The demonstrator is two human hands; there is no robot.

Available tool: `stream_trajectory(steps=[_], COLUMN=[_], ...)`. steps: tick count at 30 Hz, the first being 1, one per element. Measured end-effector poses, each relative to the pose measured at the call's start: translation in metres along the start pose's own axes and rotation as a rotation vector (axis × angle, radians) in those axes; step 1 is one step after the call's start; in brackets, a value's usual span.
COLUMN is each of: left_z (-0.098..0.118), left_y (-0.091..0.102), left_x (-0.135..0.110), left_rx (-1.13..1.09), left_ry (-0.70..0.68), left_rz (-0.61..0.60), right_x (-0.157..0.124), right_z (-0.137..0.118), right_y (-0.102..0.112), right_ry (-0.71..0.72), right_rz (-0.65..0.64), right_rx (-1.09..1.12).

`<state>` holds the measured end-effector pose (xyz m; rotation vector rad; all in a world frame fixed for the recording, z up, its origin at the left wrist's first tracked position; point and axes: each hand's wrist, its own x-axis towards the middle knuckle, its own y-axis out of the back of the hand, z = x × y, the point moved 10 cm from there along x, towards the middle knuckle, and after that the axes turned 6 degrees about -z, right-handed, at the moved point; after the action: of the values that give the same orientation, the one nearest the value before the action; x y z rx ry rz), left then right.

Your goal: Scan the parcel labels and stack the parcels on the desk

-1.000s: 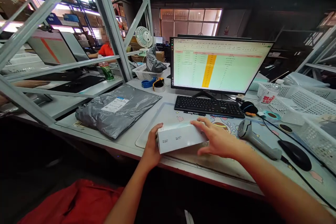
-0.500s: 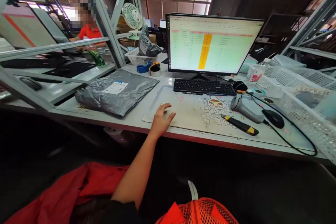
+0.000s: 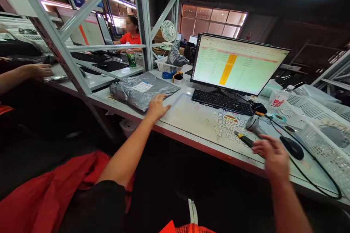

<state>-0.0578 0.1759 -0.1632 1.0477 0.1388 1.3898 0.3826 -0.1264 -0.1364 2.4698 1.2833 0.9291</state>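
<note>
My left hand (image 3: pixel 158 109) is open, with its fingers at the right front edge of a grey plastic mailer bag (image 3: pixel 155 89) and the thumb spread apart; whether it touches the bag I cannot tell. The bag lies flat on the desk and carries a white label. My right hand (image 3: pixel 275 154), a little blurred, hovers over the handle end of a black and yellow utility knife (image 3: pixel 245 139), fingers loosely bent and apart. Part of the knife is hidden behind the fingers. Just beyond lies a grey barcode scanner (image 3: pixel 254 123), and a black mouse (image 3: pixel 292 147) is to the right.
A monitor (image 3: pixel 240 65) and black keyboard (image 3: pixel 221 101) stand behind the desk mat (image 3: pixel 191 120). White baskets (image 3: pixel 325 145) and a bottle (image 3: pixel 281 98) line the right side. Metal shelf posts (image 3: pixel 143 25) rise at the left. A co-worker's hand (image 3: pixel 38 71) is at the far left; another person sits beyond.
My left hand has moved left to the mailer bag's edge. My right hand has come into view over the utility knife. The view has shifted left, and a co-worker's arm now shows.
</note>
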Motion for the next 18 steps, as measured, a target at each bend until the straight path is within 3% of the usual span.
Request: stream_trajectory(steps=[2, 4, 6, 8, 11, 14, 18], left_z=[-0.040, -0.081, -0.108, -0.119, -0.115, -0.103, -0.077], left_y=[0.028, 0.045, 0.051, 0.050, 0.050, 0.050, 0.047], left_x=[0.011, 0.016, 0.015, 0.016, 0.017, 0.010, -0.020], left_rx=[0.288, 0.510, 0.621, 0.656, 0.687, 0.714, 0.763], left_ry=[0.151, 0.334, 0.451, 0.491, 0.509, 0.510, 0.459], left_rz=[-0.005, -0.094, -0.209, -0.276, -0.260, -0.243, -0.250], right_x=[0.007, 0.009, 0.007, 0.002, -0.006, -0.010, -0.008], right_z=[0.015, 0.020, 0.020, 0.022, 0.031, 0.040, 0.042], right_y=[-0.056, -0.115, -0.150, -0.159, -0.149, -0.141, -0.139], right_ry=[-0.063, -0.100, -0.092, -0.088, -0.122, -0.165, -0.161], right_rz=[-0.092, -0.260, -0.349, -0.347, -0.303, -0.303, -0.293], right_rx=[0.197, 0.291, 0.267, 0.245, 0.279, 0.315, 0.331])
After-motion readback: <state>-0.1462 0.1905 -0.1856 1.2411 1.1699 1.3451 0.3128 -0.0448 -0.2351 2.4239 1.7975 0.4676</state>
